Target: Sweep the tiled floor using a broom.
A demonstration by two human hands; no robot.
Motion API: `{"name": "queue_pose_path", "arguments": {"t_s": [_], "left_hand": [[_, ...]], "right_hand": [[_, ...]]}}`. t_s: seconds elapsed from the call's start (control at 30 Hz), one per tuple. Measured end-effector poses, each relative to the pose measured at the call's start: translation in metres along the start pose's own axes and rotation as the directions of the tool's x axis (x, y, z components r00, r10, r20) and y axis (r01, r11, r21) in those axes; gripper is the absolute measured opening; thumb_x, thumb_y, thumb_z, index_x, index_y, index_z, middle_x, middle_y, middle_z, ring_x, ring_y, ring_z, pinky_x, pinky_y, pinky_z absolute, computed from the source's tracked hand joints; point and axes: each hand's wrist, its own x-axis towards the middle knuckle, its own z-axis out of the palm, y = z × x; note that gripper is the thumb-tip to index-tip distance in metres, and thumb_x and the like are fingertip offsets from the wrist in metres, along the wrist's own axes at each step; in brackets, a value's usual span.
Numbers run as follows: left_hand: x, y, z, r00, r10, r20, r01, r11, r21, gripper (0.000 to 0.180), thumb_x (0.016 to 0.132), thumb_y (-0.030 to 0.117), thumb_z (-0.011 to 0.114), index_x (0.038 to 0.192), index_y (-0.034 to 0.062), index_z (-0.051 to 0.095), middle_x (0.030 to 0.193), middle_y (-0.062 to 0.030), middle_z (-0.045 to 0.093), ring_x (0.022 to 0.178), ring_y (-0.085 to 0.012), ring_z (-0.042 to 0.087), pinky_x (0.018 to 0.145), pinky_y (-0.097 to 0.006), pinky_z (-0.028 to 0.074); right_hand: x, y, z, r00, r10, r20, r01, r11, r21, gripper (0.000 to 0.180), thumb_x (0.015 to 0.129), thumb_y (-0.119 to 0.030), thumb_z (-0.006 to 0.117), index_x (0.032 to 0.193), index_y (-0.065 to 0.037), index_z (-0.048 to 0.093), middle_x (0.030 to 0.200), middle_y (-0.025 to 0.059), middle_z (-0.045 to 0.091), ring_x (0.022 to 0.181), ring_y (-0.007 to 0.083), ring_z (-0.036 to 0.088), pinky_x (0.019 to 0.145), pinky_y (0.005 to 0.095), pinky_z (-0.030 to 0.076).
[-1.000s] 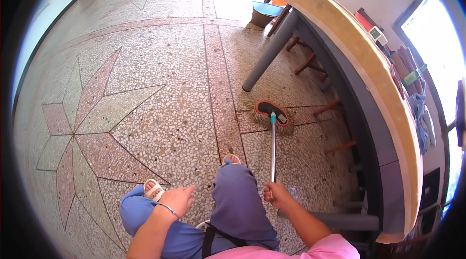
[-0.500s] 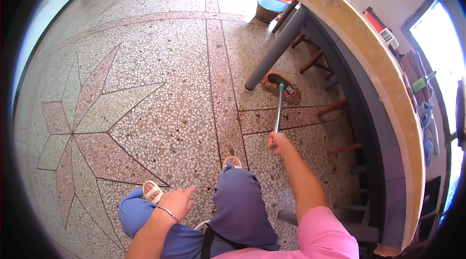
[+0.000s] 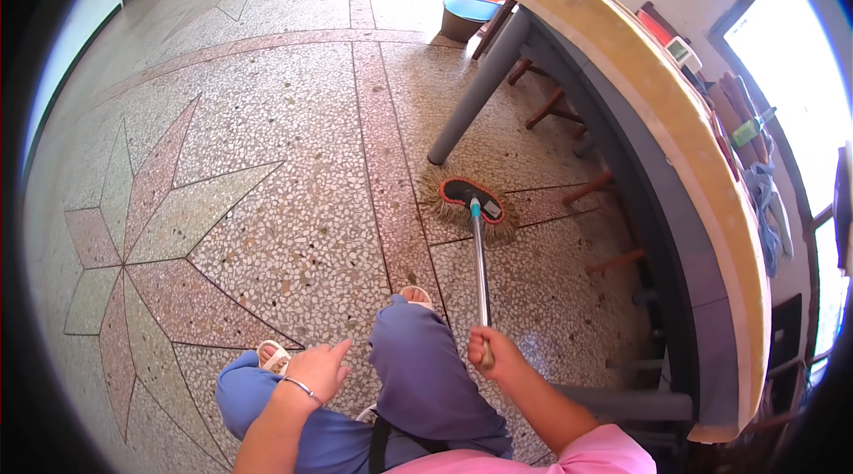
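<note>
A: Head view, the only 1. Where's the mop point(image 3: 457, 193)?

B: On the floor point(image 3: 293, 119), ahead of the person, slightly left of the right hand point(image 3: 495, 355). Its fringe sits by the foot of the grey table leg point(image 3: 480, 87); touching or just short, I can't tell from this angle.

A: Long axis?

B: Handle point(image 3: 483, 270) slopes forward and down from the right hand, almost straight away from the body. Mop plate lies crosswise, left end farther off, right end nearer.

A: Hands?

B: Right: closed round the handle near its top end, so it is the nearer of the 2. Left hand point(image 3: 322, 369): over the lap, well apart from the mop, fingers loosely extended, nothing seen in it.

A: Brands, writing?

B: None legible. 1 pale patch point(image 3: 490, 206) on the mop plate, perhaps a label. Past the table point(image 3: 613, 30), a small white device point(image 3: 683, 54); its face can't be read either.
</note>
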Motion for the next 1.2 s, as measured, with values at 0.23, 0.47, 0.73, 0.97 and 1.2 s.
{"name": "queue_pose_path", "arguments": {"t_s": [0.23,0.47,0.73,0.97,1.2], "left_hand": [[0.017,0.01,0.016,0.996,0.083,0.021,-0.084,0.996,0.016,0.041,0.081,0.027,0.054,0.118,0.0121,0.045,0.094,-0.0157,0.058,0.087,-0.0323,0.057,0.076,-0.041,0.045],[0.009,0.005,0.007,0.999,0.039,-0.038,-0.038,0.999,0.019,0.04,0.081,0.025,0.054,0.118,0.0124,0.046,0.095,-0.0171,0.058,0.089,-0.0331,0.056,0.076,-0.041,0.045],[0.016,0.009,0.008,0.998,0.06,0.009,-0.06,0.998,0.021,0.042,0.081,0.024,0.055,0.119,0.0113,0.046,0.097,-0.0153,0.059,0.089,-0.0321,0.056,0.077,-0.04,0.045],[0.029,0.002,0.011,0.998,-0.05,0.036,0.049,0.998,0.043,0.039,0.081,0.025,0.055,0.117,0.0133,0.045,0.092,-0.0153,0.059,0.085,-0.0328,0.056,0.074,-0.042,0.045],[0.028,-0.023,0.018,0.99,-0.137,0.035,0.135,0.989,0.052,0.041,0.078,0.027,0.057,0.116,0.013,0.049,0.091,-0.0166,0.061,0.086,-0.035,0.056,0.073,-0.042,0.045]], "right_hand": [[0.101,-0.073,-0.016,0.967,-0.242,-0.084,0.243,0.97,0.007,0.016,0.081,-0.008,0.052,0.068,-0.008,0.042,0.052,0.0002,0.042,0.038,0.0089,0.039,0.033,0.0204,0.036],[0.013,-0.059,-0.043,0.982,-0.147,-0.122,0.163,0.976,0.142,0.015,0.079,-0.004,0.052,0.068,-0.007,0.041,0.054,0.0003,0.042,0.04,0.0081,0.041,0.034,0.0182,0.038],[-0.029,-0.087,-0.081,0.951,-0.171,-0.257,0.26,0.893,0.367,0.017,0.078,-0.004,0.053,0.066,-0.006,0.042,0.054,0.0006,0.044,0.039,0.0088,0.04,0.035,0.0195,0.038],[0.042,-0.17,-0.139,0.818,-0.371,-0.44,0.48,0.861,0.167,0.022,0.078,-0.009,0.051,0.06,-0.008,0.04,0.048,0.0008,0.04,0.039,0.0113,0.039,0.036,0.0236,0.036],[0.088,-0.225,-0.115,0.685,-0.392,-0.615,0.593,0.79,0.157,0.019,0.082,-0.007,0.051,0.067,-0.007,0.039,0.052,0.0011,0.042,0.041,0.0101,0.039,0.038,0.0212,0.038]]}}
